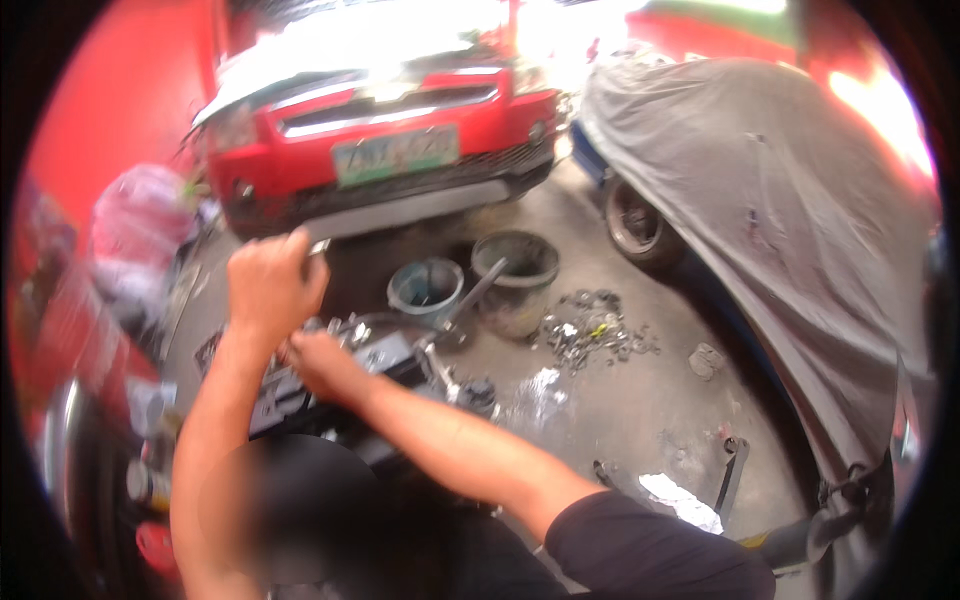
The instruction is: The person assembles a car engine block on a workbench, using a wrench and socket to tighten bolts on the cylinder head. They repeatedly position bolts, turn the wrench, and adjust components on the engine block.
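My left hand (268, 282) is raised in a fist, its thumb up. A small shiny metal end (320, 248) shows beside the thumb; what it belongs to is hidden. Lower and to the right, my right hand (332, 368) has its fingers curled in over a dark assembly of metal and black parts (388, 354). Whatever those fingers hold is hidden by the hand and smeared by motion. A silvery fitting (440, 370) sticks out at the right side of the assembly.
Beyond the assembly stand a blue-grey bucket (427, 287) and a dark bucket (516, 290). Small metal parts (595, 330) lie scattered to their right. A red car (380, 130) is ahead, a covered vehicle (760, 200) at right. White paper (680, 502) and a dark bar (733, 475) lie nearer.
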Demonstrator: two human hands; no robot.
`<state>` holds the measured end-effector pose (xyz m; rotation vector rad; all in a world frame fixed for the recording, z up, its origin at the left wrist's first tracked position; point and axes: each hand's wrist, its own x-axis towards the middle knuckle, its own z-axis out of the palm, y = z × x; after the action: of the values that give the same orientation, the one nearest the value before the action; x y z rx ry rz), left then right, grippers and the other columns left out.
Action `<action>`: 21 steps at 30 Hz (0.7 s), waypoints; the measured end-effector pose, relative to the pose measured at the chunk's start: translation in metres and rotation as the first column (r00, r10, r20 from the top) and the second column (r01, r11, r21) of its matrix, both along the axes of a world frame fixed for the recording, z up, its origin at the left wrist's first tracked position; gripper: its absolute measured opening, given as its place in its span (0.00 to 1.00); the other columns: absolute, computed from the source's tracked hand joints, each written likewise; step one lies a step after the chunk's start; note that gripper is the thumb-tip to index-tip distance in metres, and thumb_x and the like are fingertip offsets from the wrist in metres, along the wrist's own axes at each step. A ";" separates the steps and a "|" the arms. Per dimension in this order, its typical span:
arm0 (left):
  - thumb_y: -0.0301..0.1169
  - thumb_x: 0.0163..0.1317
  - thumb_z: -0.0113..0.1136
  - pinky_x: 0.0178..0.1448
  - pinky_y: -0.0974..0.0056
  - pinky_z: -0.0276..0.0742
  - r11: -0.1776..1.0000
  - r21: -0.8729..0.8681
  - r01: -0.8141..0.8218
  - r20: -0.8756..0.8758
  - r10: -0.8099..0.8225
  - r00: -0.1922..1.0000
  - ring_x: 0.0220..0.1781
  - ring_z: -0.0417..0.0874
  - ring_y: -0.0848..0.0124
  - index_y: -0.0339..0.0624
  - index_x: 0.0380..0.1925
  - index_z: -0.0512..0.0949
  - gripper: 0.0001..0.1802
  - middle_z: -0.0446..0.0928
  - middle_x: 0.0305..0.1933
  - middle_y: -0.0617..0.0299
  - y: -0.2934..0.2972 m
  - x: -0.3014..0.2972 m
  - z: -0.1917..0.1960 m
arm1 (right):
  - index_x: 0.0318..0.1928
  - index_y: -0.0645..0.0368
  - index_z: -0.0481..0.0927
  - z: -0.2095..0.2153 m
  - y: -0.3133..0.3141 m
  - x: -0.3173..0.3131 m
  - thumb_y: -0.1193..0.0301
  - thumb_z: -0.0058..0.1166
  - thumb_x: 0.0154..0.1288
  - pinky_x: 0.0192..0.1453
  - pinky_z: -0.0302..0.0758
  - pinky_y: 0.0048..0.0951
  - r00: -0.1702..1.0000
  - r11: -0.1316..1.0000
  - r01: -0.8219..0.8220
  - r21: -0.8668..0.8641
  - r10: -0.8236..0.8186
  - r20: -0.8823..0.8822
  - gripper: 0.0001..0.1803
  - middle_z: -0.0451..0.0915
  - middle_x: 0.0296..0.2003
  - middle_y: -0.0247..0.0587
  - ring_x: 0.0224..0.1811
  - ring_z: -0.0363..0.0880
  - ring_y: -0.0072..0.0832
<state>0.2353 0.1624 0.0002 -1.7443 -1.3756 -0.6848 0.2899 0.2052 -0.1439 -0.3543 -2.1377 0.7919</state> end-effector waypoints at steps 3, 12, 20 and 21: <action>0.40 0.72 0.56 0.44 0.44 0.79 0.969 -0.141 -0.201 -0.028 0.199 0.980 0.40 0.84 0.50 0.43 0.43 0.78 0.12 0.82 0.34 0.49 -0.014 -0.001 0.008 | 0.48 0.60 0.85 0.003 0.002 0.002 0.63 0.46 0.81 0.45 0.79 0.53 1.000 0.960 0.002 0.280 -0.009 0.025 0.16 0.84 0.37 0.57 0.41 0.83 0.57; 0.28 0.60 0.58 0.56 0.46 0.81 0.895 -0.390 -0.217 0.178 0.305 0.936 0.50 0.86 0.46 0.38 0.43 0.85 0.12 0.86 0.42 0.44 -0.083 0.035 0.061 | 0.23 0.58 0.73 0.051 -0.050 0.044 0.49 0.47 0.82 0.24 0.70 0.26 0.859 0.725 -0.499 -0.474 0.485 -0.162 0.31 0.73 0.18 0.31 0.19 0.73 0.20; 0.27 0.56 0.63 0.49 0.50 0.85 0.944 -0.320 -0.082 0.307 0.185 0.933 0.45 0.89 0.48 0.39 0.35 0.87 0.09 0.87 0.39 0.45 -0.104 0.039 0.035 | 0.21 0.57 0.72 0.037 -0.066 0.068 0.49 0.47 0.82 0.25 0.69 0.25 0.845 0.700 -0.479 -0.530 0.532 -0.061 0.32 0.72 0.18 0.30 0.19 0.72 0.18; 0.27 0.56 0.63 0.49 0.50 0.85 0.944 -0.317 -0.090 0.296 0.189 0.936 0.45 0.89 0.48 0.38 0.35 0.87 0.09 0.87 0.38 0.45 -0.104 0.040 0.030 | 0.21 0.57 0.72 0.034 -0.066 0.067 0.49 0.47 0.82 0.25 0.69 0.25 0.841 0.711 -0.491 -0.503 0.538 -0.060 0.32 0.72 0.18 0.30 0.20 0.72 0.18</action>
<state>0.2756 0.0586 0.0306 -1.7940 -1.8964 -0.7353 0.3573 0.1392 -0.1097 -0.0358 -2.1077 1.7095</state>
